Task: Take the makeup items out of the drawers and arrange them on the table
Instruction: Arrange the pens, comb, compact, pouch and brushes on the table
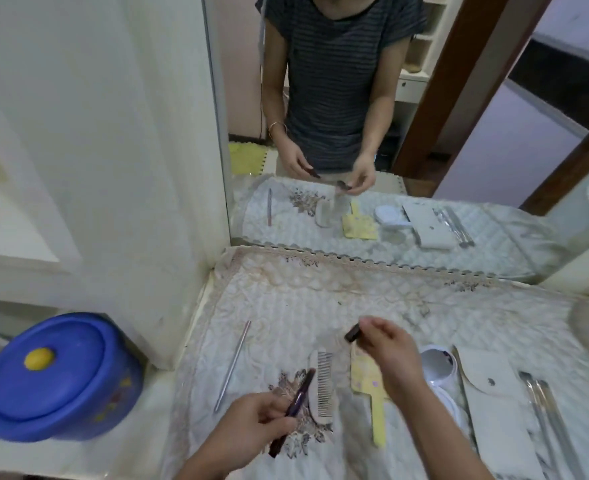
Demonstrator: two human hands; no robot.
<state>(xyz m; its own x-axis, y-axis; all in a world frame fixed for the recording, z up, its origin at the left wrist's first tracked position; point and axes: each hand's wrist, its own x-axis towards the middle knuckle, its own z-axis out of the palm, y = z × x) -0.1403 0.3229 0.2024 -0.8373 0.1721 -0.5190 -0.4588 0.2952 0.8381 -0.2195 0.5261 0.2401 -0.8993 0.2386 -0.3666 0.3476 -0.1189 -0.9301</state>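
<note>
My left hand (251, 422) has its grip pinched around a dark purple makeup pencil (294, 407), held tilted above the near edge of the table (286, 292). My right hand (386, 344) pinches its small dark cap (352, 332), apart from the pencil. Below lie a white comb (324, 386), a yellow hand mirror (369, 389), a thin metal stick (233, 365), a round compact (438, 365) and a white pouch (493, 396).

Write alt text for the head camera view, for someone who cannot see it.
A person's left hand holds a dark makeup brush and the right hand a small dark cap, above a quilted table cover. A comb, yellow hand mirror, white pouch and metal tools lie on it, before a wall mirror.
</note>
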